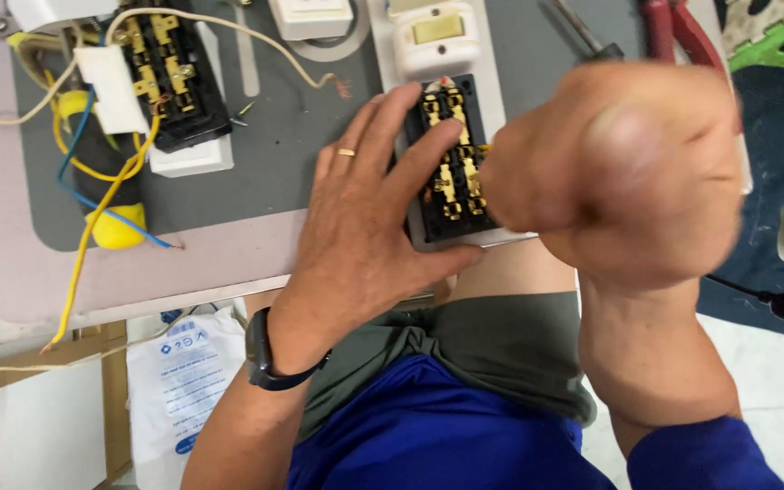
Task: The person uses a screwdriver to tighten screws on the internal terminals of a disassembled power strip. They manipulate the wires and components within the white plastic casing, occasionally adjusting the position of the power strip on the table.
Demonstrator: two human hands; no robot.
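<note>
Brass contacts gleam inside the black plastic socket block with its back opened up point(451, 163), which lies face down on a white plate near the front edge of the grey work mat point(274, 181), right of the middle. It looks stiff and light, the thin brass strips easy to bend, so I'd say the safe grip is on the plastic sides, not the metal.

The left hand point(365, 227), with a ring and a dark wristband, lies flat and spread, fingers pressing on the block's left side and top to pin it down. The right hand point(628, 172) is curled into a loose fist just beside the block's right edge, blurred; it seems to pinch something slim against the contacts, though I cannot tell what.

Toward the back left corner sits a second opened black socket block point(170, 77) with yellow and blue wires point(93, 181). A cream switch point(437, 36) lies at the back edge, red-handled pliers point(678, 32) to its right.
</note>
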